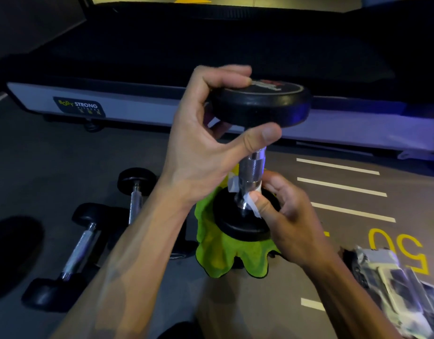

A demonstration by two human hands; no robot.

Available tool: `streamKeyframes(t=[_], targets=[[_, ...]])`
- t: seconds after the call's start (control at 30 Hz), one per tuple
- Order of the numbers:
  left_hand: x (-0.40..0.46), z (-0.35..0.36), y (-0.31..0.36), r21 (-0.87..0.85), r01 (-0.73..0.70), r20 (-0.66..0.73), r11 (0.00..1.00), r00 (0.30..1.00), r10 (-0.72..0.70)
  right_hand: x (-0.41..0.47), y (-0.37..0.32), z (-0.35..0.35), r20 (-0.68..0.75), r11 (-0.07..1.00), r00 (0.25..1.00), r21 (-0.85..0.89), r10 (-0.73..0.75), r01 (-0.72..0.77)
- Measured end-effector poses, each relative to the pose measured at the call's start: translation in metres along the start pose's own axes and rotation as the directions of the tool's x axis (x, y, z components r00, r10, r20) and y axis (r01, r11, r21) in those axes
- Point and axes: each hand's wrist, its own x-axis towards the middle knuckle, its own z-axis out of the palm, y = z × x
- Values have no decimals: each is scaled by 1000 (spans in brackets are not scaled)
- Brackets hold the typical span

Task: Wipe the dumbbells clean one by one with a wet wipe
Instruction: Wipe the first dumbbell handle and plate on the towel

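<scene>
A black dumbbell (262, 104) with a chrome handle stands upright on a lime green cloth (218, 255) in the middle of the view. My left hand (206, 140) grips the rim of its top disc, fingers over the top and thumb underneath. My right hand (284, 216) presses a white wet wipe (251, 200) against the lower end of the chrome handle, just above the bottom disc. Two more black dumbbells lie on the floor to the left, one nearer (71, 253) and one farther back (135, 189), partly hidden by my left forearm.
A treadmill base (128, 104) with a "BODY STRONG" label runs across the back. The grey floor has white stripes (343, 187) and a yellow "50" marking at right. A wipe packet (394, 289) lies at lower right. A dark shape (13, 250) sits at the left edge.
</scene>
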Motion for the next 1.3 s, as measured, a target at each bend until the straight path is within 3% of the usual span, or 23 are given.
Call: streamKeyframes(t=[0.3,0.47,0.8,1.1,1.3], targets=[[8,-18,-9,243,37,104,969,993,-64,2,-2,0,-215,994,975,-83,58,-77],[9,-22,-10,278,29,112,960,992,-62,1,-10,-5,-202,978,972,-141,122,-152],[15,-16,-16,288,9,101,957,994,-40,38,-45,2,-443,988,896,-145,-14,-56],[15,-16,-16,243,22,125,970,991,-54,1,-20,-6,-251,907,957,-351,148,-232],[15,-16,-16,235,30,119,972,991,-60,-2,-30,-2,-322,850,946,-491,29,-193]])
